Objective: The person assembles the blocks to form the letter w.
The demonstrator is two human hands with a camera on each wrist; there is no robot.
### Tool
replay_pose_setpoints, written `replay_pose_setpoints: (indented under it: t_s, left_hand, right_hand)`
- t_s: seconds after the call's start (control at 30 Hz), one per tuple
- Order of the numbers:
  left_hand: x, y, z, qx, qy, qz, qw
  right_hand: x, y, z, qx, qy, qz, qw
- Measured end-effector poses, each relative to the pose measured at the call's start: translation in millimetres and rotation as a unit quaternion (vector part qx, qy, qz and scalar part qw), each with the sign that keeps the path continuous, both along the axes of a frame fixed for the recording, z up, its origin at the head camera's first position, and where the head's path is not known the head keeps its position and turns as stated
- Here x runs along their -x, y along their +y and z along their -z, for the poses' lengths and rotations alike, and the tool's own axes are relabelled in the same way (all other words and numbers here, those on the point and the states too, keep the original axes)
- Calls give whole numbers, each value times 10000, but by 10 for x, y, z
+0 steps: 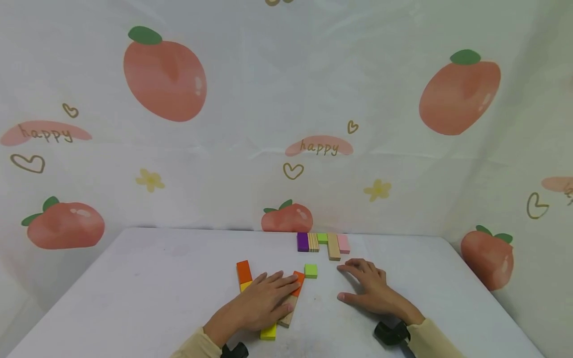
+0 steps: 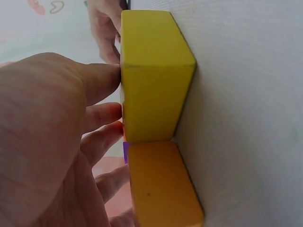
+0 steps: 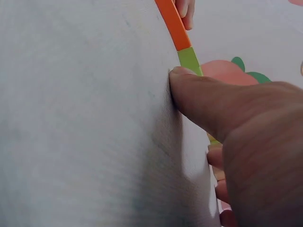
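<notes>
My left hand [image 1: 257,304] lies across a group of wooden blocks, fingers extended. Its fingertips rest on an orange block [image 1: 299,284], and its thumb is on a plain wood block [image 1: 287,318] below that. An orange-red block [image 1: 243,272] and a yellow piece [image 1: 245,286] run under the hand's left side. At the near end a yellow block [image 1: 268,332] shows partly; the left wrist view has a yellow block [image 2: 154,99] meeting an orange-yellow one [image 2: 165,184]. A light green cube [image 1: 311,271] sits by the orange block's far end. My right hand [image 1: 376,293] holds nothing, its thumb and fingers spread.
At the table's [image 1: 170,288] back edge stand a purple block [image 1: 302,242], a striped block [image 1: 313,242], a green block [image 1: 322,238], a longer wood block [image 1: 333,246] and a pink block [image 1: 343,243]. A fruit-print curtain [image 1: 241,139] hangs behind.
</notes>
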State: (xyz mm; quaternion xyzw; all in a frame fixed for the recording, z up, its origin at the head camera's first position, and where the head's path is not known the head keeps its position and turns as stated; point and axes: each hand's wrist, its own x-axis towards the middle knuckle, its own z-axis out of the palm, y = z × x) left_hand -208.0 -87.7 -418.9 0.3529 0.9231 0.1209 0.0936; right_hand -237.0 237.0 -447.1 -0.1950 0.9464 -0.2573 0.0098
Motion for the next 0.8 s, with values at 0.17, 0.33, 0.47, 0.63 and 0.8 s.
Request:
replay_pose_setpoints:
  t_s: [0.17, 0.33, 0.47, 0.63, 0.8]
  left_hand:
    - [-8, -5, 6, -33, 30, 41, 10000]
    - [-15, 0, -4, -31, 74, 44, 10000]
    - [-13, 4, -8, -105, 82, 41, 9999]
    - [16, 4, -9, -357, 31, -27, 9994]
    - [39, -4, -24, -497, 11, -99, 9987]
  right_hand:
    - [0, -3, 17, 38, 22, 30, 10000]
    - [-5, -6, 15, 94, 32, 61, 9999]
    - [-11, -9, 10, 115, 5, 100, 9999]
    - [-16, -15, 8, 152, -13, 138, 9998]
    - [-16, -19, 14, 152, 29, 150, 9998]
